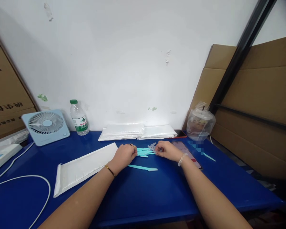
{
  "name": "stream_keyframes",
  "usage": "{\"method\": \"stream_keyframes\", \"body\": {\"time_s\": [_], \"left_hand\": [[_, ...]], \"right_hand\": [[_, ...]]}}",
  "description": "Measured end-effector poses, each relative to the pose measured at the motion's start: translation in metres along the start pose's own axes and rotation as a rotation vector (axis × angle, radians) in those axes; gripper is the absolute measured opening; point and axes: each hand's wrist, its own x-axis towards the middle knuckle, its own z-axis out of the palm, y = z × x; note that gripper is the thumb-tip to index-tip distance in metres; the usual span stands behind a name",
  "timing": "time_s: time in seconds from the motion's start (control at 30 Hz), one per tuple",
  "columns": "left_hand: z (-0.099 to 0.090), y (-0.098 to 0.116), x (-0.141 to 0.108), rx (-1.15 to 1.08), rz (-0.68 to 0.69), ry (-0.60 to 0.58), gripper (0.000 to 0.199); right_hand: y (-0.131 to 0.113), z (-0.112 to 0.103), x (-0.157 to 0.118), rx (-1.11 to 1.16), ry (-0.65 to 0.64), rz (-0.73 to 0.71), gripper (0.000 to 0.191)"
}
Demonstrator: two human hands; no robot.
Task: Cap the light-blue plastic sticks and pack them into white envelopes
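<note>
Several thin turquoise plastic sticks (145,152) lie in a loose pile between my two hands. My left hand (128,152) is closed at the left end of the pile; what its fingers hold, if anything, is hidden. At the other end, my right hand (162,150) has its fingertips pinched together beside some small clear pieces (152,146); its grip is too small to make out. One separate turquoise stick (143,167) lies nearer to me. A white padded envelope (85,167) rests slantwise on the left, partly behind my left wrist.
On the blue table (157,197) stand a light blue fan (47,126), a water bottle (79,119) and a bagged drink cup (200,122). White envelopes (124,131) are stacked by the wall. A phone (184,151) lies beneath my right forearm; another turquoise stick (209,156) is farther right.
</note>
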Motion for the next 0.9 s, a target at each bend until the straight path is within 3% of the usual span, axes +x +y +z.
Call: {"method": "stream_keyframes", "body": {"time_s": [0.3,0.43,0.9], "left_hand": [[0.001,-0.004,0.003,0.026,0.048,0.005,0.012],[0.001,-0.003,0.004,0.073,0.066,0.032,0.022],[-0.003,0.0,0.003,-0.055,0.085,0.057,0.024]], "right_hand": [[0.003,0.003,0.0,0.184,0.014,0.05,0.014],[0.004,0.007,0.001,0.227,0.028,0.057,0.013],[-0.005,0.01,0.002,0.317,0.017,0.025,0.023]]}}
